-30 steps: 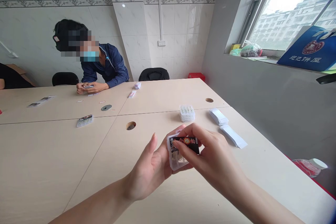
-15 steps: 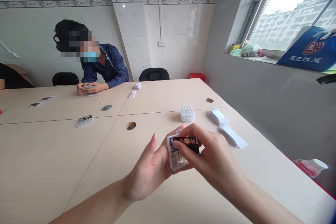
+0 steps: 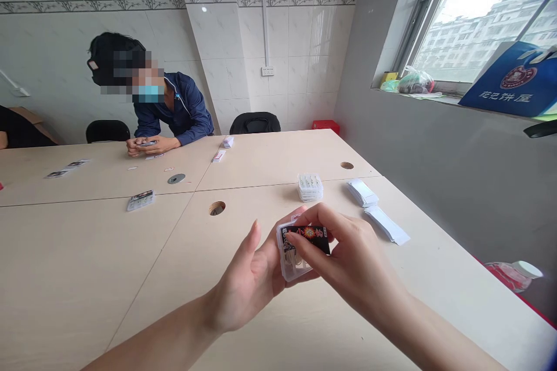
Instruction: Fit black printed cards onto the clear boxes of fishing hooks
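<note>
A small clear plastic box (image 3: 290, 269) lies in my left hand (image 3: 250, 284), tilted toward me. The fingers support it from behind and below, and the thumb stands out to the side, off the box. My right hand (image 3: 348, 243) pinches a black printed card (image 3: 321, 239) with a red and yellow burst, pressed flat against the upper part of the box. Under the card, metallic pieces show through the lower half of the box, too small to name. Beyond my hands stands a stack of similar clear boxes (image 3: 310, 188).
Two piles of white paper slips (image 3: 363, 193) lie to the right. On the left is another box with a black card (image 3: 141, 200); a cable hole (image 3: 217, 208) opens in the table. Across from me, a person in a dark blue jacket (image 3: 191, 107) leans over the table.
Hands, box and card keep almost the same position. The whole view has shifted very slightly.
</note>
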A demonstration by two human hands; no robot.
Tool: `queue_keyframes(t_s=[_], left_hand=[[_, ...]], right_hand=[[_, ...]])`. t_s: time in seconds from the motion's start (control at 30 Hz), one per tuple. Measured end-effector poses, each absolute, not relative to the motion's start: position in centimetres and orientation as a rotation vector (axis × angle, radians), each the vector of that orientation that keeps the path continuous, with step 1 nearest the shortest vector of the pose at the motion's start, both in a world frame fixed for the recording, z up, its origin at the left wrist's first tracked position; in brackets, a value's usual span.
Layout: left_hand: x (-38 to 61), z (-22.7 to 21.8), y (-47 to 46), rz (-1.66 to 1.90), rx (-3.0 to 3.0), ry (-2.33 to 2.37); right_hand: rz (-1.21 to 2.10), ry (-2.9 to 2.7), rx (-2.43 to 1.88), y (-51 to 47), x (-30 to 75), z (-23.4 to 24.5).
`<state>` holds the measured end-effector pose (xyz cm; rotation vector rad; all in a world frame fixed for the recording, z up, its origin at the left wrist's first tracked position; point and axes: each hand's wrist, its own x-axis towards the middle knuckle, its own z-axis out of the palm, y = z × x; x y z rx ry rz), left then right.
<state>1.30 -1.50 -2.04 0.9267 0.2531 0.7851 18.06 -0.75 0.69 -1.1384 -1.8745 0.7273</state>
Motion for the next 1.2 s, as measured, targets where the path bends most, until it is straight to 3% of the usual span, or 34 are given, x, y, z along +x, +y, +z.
queue_keyframes(t_s=[1.2], left_hand=[[1.16,-2.25,-1.45,0.802,0.915,0.268]], right_hand=[[0.702,-1.893,-1.192,-1.01,17.98,0.93]])
